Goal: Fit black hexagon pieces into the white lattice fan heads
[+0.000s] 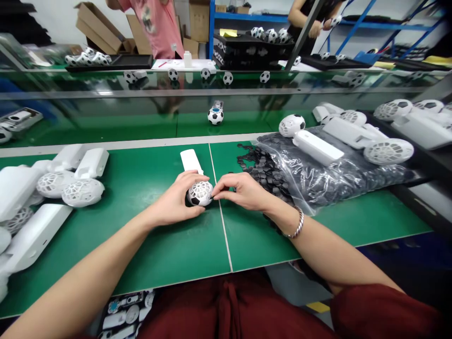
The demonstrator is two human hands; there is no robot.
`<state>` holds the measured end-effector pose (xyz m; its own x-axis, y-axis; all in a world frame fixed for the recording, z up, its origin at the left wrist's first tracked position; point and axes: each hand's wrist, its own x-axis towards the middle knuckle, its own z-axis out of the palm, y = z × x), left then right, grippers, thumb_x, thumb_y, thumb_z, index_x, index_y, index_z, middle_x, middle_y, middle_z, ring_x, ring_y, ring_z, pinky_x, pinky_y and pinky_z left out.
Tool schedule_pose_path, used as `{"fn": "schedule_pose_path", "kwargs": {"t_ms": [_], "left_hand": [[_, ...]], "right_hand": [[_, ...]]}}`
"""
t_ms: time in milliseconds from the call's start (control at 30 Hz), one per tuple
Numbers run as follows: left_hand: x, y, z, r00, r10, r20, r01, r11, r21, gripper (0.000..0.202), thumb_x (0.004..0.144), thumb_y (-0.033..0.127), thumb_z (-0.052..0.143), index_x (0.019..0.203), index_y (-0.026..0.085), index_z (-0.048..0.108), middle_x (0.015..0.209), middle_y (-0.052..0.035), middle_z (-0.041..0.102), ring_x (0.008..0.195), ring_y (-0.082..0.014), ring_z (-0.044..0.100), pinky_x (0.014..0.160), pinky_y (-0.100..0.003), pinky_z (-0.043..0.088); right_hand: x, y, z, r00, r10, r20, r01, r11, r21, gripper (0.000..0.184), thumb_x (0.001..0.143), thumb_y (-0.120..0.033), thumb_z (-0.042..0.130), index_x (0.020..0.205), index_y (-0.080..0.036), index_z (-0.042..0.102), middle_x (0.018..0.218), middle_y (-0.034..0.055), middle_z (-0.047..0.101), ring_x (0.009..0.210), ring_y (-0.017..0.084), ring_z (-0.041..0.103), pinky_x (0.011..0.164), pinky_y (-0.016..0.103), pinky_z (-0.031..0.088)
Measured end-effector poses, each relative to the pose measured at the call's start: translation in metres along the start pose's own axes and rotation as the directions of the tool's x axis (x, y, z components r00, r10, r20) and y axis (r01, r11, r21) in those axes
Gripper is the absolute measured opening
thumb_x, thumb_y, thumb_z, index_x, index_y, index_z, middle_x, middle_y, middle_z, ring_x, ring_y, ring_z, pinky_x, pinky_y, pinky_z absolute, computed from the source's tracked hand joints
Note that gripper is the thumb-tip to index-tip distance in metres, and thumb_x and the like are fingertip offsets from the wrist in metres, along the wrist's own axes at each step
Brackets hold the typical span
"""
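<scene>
The left arm (99, 268) slants in from the lower left, its forearm bare, and the right arm (339, 249) from the lower right, so the two converge in front of the body. The left wrist (150, 219) is nearly straight. The left hand (176, 200) is cupped, palm toward the right, fingers (193, 177) arched on the far side and thumb (193, 213) on the near side. The right hand (243, 190) points left, thumb and forefinger pinched together at the tips, just beside the left hand's opening.
</scene>
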<state>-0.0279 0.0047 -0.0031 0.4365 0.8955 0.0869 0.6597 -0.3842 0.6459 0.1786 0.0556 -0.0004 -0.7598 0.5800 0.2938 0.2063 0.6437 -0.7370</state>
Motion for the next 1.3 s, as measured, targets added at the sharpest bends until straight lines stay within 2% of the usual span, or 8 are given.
{"fn": "schedule_pose_path", "kwargs": {"t_ms": [300, 500, 600, 700, 767, 1033, 1167, 1300], "left_hand": [[0.005, 0.007, 0.016, 0.993, -0.045, -0.108, 0.036, 0.996, -0.081, 0.036, 0.074, 0.031, 0.057, 0.108, 0.021, 0.047, 0.122, -0.0067, 0.047, 0.13, -0.0241, 0.024, 0.107, -0.044, 0.025], [0.004, 0.006, 0.019, 0.989, -0.011, -0.148, 0.001, 0.998, -0.069, 0.03, 0.075, 0.026, 0.053, 0.105, 0.022, 0.048, 0.119, -0.0055, 0.05, 0.128, -0.0244, 0.027, 0.106, -0.045, 0.025], [0.005, 0.005, 0.014, 0.993, 0.008, -0.117, -0.017, 0.997, -0.079, 0.031, 0.074, 0.025, 0.053, 0.105, 0.021, 0.048, 0.119, -0.0064, 0.049, 0.127, -0.0242, 0.029, 0.106, -0.045, 0.026], [0.006, 0.003, 0.01, 0.996, 0.003, -0.088, -0.008, 0.998, -0.061, 0.037, 0.071, 0.031, 0.061, 0.105, 0.022, 0.05, 0.119, -0.0076, 0.047, 0.126, -0.0256, 0.031, 0.106, -0.045, 0.026], [0.006, 0.002, 0.008, 0.993, -0.028, -0.116, 0.025, 0.999, -0.027, 0.041, 0.068, 0.036, 0.066, 0.103, 0.022, 0.051, 0.117, -0.008, 0.043, 0.123, -0.0265, 0.033, 0.105, -0.047, 0.026], [0.007, -0.005, 0.006, 0.997, -0.03, -0.067, 0.027, 0.999, -0.038, 0.049, 0.066, 0.031, 0.068, 0.11, 0.024, 0.048, 0.118, -0.0077, 0.034, 0.123, -0.026, 0.031, 0.106, -0.048, 0.025], [0.006, -0.005, 0.004, 0.987, -0.138, -0.075, 0.135, 0.989, -0.053, 0.054, 0.062, 0.033, 0.07, 0.11, 0.023, 0.049, 0.112, -0.0071, 0.034, 0.117, -0.0251, 0.036, 0.105, -0.046, 0.027], [0.005, -0.007, -0.003, 0.995, -0.102, -0.022, 0.1, 0.992, -0.076, 0.05, 0.066, 0.026, 0.064, 0.114, 0.024, 0.048, 0.111, -0.0054, 0.04, 0.111, -0.0222, 0.043, 0.102, -0.043, 0.032]], "right_hand": [[0.002, 0.003, 0.009, 0.994, -0.096, -0.049, 0.096, 0.995, 0.007, 0.008, 0.079, -0.013, 0.059, 0.079, -0.018, 0.066, 0.079, 0.0014, 0.063, 0.078, 0.011, 0.058, 0.074, 0.025, 0.046], [0.006, 0.006, 0.016, 0.994, 0.069, -0.084, -0.06, 0.993, 0.106, 0.012, 0.071, -0.02, 0.068, 0.071, -0.016, 0.057, 0.072, -0.0017, 0.056, 0.067, 0.01, 0.052, 0.066, 0.023, 0.045], [0.008, 0.013, 0.004, 0.978, 0.167, -0.128, -0.146, 0.976, 0.161, 0.015, 0.072, -0.026, 0.066, 0.072, -0.015, 0.056, 0.069, -0.0016, 0.057, 0.063, 0.009, 0.052, 0.061, 0.022, 0.044], [0.005, 0.023, -0.019, 0.896, 0.265, -0.356, -0.277, 0.961, 0.016, 0.013, 0.076, -0.026, 0.06, 0.073, -0.014, 0.059, 0.068, -0.0003, 0.059, 0.06, 0.009, 0.051, 0.06, 0.023, 0.042], [0.001, 0.029, -0.031, 0.864, 0.292, -0.41, -0.378, 0.915, -0.144, 0.01, 0.076, -0.024, 0.06, 0.072, -0.015, 0.062, 0.069, 0.0002, 0.061, 0.06, 0.009, 0.051, 0.061, 0.023, 0.041], [0.003, 0.029, -0.01, 0.939, 0.331, -0.094, -0.336, 0.827, -0.451, 0.016, 0.076, -0.029, 0.064, 0.089, -0.021, 0.068, 0.089, 0.0036, 0.062, 0.077, 0.015, 0.057, 0.068, 0.026, 0.042], [0.008, 0.026, -0.004, 0.929, 0.368, -0.044, -0.342, 0.807, -0.482, 0.008, 0.079, -0.02, 0.059, 0.08, -0.02, 0.067, 0.088, 0.0042, 0.06, 0.08, 0.016, 0.056, 0.069, 0.026, 0.041], [0.009, 0.024, -0.006, 0.908, 0.415, -0.061, -0.397, 0.801, -0.449, 0.01, 0.077, -0.018, 0.062, 0.087, -0.016, 0.062, 0.087, 0.0053, 0.059, 0.077, 0.015, 0.055, 0.07, 0.026, 0.041]]}}
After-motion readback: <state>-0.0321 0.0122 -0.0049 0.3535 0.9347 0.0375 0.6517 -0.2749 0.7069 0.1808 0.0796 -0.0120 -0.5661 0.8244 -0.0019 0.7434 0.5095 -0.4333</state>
